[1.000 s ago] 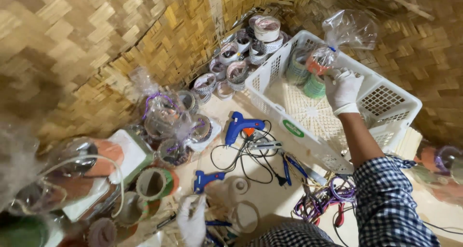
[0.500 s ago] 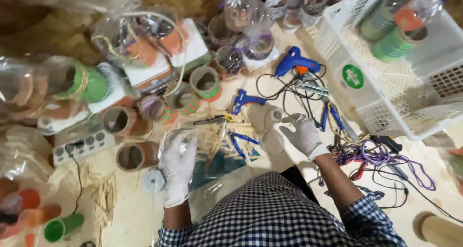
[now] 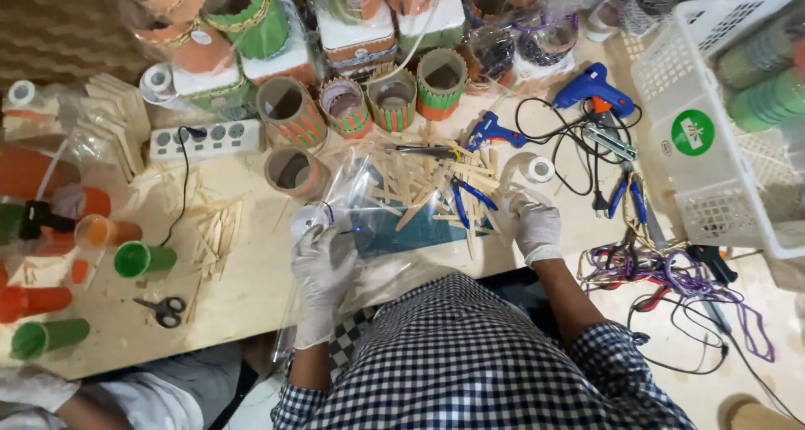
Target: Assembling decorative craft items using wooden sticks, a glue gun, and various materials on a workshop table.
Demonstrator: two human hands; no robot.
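My gloved hands work a clear plastic bag over a crowded craft surface (image 3: pixel 251 287).

The white basket (image 3: pixel 713 145) stands far right, decorated tubes (image 3: pixel 289 111) line the back, and the clear plastic bag (image 3: pixel 356 187) lies just ahead of me, its long axis running up and away from my left hand (image 3: pixel 323 266), which is nearer. Those fingers (image 3: pixel 314 237) are curled on the bag's near edge. My right hand (image 3: pixel 532 224) rests half-open on the wooden sticks (image 3: pixel 419 182), gripping nothing that I can tell.

Left hand (image 3: pixel 323 266) and right hand (image 3: pixel 534 224): each in a thin white disposable glove. Shirt (image 3: pixel 478 363): navy-and-white small check, sleeves rolled above the wrists.
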